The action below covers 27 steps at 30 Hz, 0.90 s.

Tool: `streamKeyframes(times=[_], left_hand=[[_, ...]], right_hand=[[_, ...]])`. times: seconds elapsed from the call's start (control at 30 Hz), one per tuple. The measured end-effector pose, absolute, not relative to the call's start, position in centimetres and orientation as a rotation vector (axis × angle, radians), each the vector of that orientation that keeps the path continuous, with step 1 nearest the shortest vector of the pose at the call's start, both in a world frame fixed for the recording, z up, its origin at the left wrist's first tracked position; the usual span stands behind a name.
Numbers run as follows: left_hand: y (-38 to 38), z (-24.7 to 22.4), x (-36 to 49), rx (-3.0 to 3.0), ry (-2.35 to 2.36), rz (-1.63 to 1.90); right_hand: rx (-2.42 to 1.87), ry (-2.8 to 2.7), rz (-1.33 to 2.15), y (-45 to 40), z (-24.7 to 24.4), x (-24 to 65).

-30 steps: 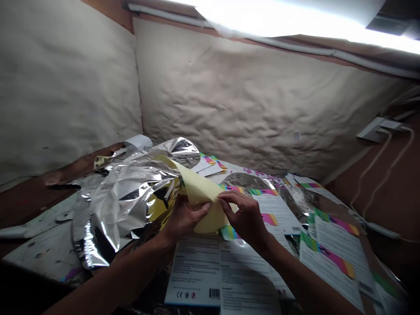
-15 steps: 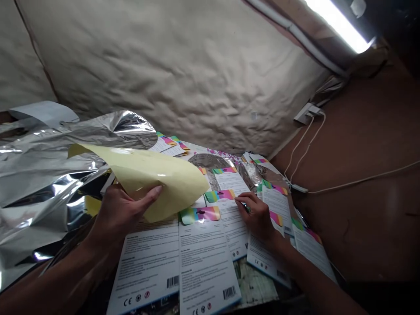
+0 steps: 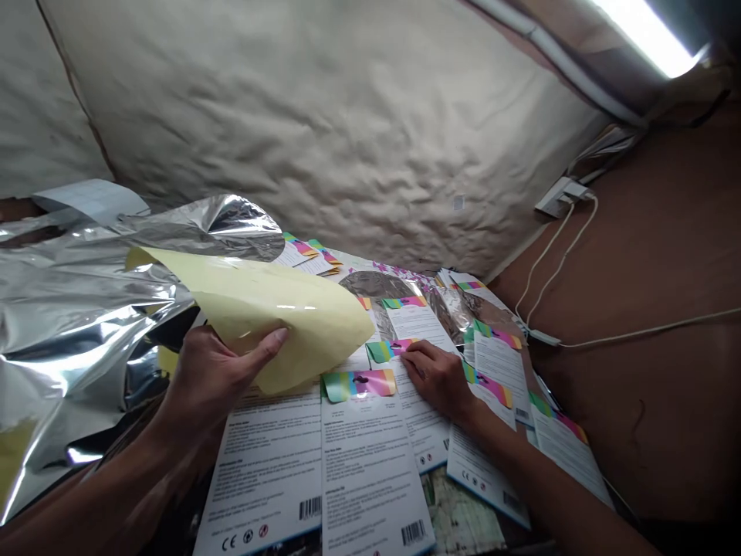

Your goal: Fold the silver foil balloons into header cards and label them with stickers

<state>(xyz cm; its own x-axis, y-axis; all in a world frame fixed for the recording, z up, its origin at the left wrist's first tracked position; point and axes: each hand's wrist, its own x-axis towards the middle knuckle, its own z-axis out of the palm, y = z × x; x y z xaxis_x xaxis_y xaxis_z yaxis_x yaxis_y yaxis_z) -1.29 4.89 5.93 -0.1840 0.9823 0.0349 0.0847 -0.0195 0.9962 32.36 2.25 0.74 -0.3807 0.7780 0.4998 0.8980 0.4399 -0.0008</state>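
Observation:
My left hand (image 3: 231, 363) grips a curled, glossy pale yellow sheet (image 3: 278, 293), thumb on its near face and the other fingers hidden behind it. The sheet arches over the upper part of a white printed card packet (image 3: 269, 471). My right hand (image 3: 437, 378) is closed, its fingertips at the pink end of the rainbow flap (image 3: 382, 351) of another packet. Whatever lies between those fingers is hidden. Just nearer stands a printed packet (image 3: 370, 471) with a rainbow hang-hole flap, bearing text and a barcode.
Crumpled silver foil (image 3: 86, 293) covers the left side. More packets (image 3: 501, 355) overlap on the right, and others (image 3: 309, 259) lie at the back. A padded beige wall (image 3: 324, 116) rises behind. White cables (image 3: 556, 262) hang from a socket (image 3: 561, 197).
My right hand has shifted left onto the flap's pink end, its fingers drawn closer together. The left hand keeps its hold on the yellow sheet. The view has turned slightly.

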Motion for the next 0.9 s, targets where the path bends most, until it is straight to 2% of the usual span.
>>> streamKeyframes(times=[0.3, 0.5, 0.6, 0.77, 0.9], left_hand=[[5.0, 6.4, -1.3, 1.108, 1.315, 1.275], [5.9, 5.1, -1.3, 0.818, 1.033, 1.218], [6.0, 4.6, -1.2, 0.728, 0.915, 1.169], [5.8, 4.6, -1.5, 0.714, 0.830, 1.095], [5.9, 4.6, -1.8, 0.710, 0.867, 1.095]], right_hand=[[-1.415, -2.480, -0.146, 1.3, 1.9, 33.1], [-1.339, -2.268, -0.054, 1.2, 2.0, 32.2], [-1.336, -1.976, 0.281, 2.8, 2.8, 29.7], [-1.242, -1.414, 1.179, 6.0, 4.7, 24.5], [-1.136, -1.318, 1.460, 7.4, 5.8, 22.6]])
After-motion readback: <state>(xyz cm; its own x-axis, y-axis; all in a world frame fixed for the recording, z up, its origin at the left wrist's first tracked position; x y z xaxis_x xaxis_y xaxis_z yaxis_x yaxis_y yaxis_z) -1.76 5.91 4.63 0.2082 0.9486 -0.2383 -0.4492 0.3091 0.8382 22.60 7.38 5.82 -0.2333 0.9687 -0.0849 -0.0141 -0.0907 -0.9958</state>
